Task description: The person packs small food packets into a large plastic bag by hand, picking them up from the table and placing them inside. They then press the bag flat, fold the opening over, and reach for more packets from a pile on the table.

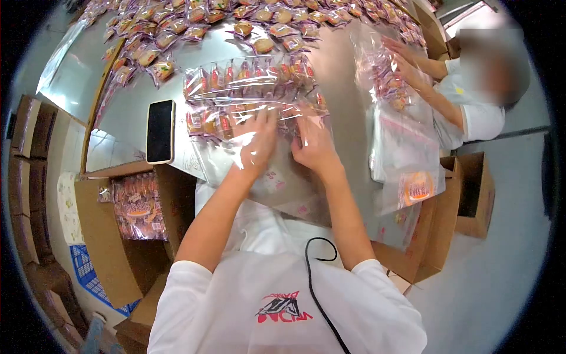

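A large clear plastic bag (236, 168) lies flat before me, holding two rows of individually wrapped round cakes (244, 72). Both my hands reach into it from the near side, with film and glare over them. My left hand (258, 138) rests at the near row, its fingers stretched forward against the packets. Beside it, my right hand (313, 141) touches the right end of that row, fingers forward and thumb apart; glare partly hides its fingertips. Neither hand visibly grips a packet.
Many loose wrapped cakes (283, 15) cover the metal table's far side. A phone (160, 131) lies left of the bag. At right, a co-worker's hands (407, 62) work at another bag, near stacked empty bags (401, 144). Cardboard boxes (97, 206) stand below, one holding a filled bag (140, 206).
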The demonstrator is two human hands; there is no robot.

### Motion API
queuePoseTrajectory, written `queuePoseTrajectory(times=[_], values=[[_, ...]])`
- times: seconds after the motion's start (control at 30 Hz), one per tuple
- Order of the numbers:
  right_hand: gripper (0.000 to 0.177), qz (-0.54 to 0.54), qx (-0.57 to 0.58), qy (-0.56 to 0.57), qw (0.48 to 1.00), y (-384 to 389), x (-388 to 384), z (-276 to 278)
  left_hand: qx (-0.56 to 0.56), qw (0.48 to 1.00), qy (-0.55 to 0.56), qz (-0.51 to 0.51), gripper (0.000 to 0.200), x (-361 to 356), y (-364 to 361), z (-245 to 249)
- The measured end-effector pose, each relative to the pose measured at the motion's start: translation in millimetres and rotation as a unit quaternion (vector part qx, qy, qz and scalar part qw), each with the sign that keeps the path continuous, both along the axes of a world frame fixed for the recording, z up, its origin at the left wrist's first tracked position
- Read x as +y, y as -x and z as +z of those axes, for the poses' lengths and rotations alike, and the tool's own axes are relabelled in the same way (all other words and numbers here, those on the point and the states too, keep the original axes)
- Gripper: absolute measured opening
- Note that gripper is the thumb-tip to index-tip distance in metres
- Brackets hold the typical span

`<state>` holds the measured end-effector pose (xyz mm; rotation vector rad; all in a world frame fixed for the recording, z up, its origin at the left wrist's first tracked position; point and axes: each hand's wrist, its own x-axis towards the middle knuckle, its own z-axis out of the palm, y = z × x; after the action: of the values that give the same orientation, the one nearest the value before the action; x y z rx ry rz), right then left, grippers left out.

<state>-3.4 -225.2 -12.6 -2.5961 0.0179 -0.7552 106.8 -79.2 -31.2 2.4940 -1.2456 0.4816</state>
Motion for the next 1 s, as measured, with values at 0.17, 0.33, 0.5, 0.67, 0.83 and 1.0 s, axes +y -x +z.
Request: queuePoseTrajectory(times=[0.17,0.33,0.5,0.67,0.83,1.0], values=[[0.068,0.004,0.03,0.028,0.999,3,-13,-10,0.012,0.999,-0.039,-0.006,0.051,-6,4,10],[0.063,-0.033,-0.05,0.079,0.995,-2,-8,-12,0.018,0.999,-0.007,-0.037,0.071,-4,-1,5],[0.068,-0.075,0.017,0.073,0.994,0,-7,-8,-0.063,0.997,0.034,-0.011,0.051,-14,-5,-2],[0.059,-0.033,0.048,0.029,0.998,5,-18,0,-0.054,0.998,0.031,-0.03,0.065,-5,-7,3],[0.051,-0.067,-0.004,0.048,0.997,-8,-14,-29,-0.024,1.0,0.004,-0.004,0.065,0,-10,4],[0.05,-0.122,-0.004,0.066,0.99,-17,-5,-32,-0.021,1.0,-0.019,-0.006,0.065,3,-12,1]])
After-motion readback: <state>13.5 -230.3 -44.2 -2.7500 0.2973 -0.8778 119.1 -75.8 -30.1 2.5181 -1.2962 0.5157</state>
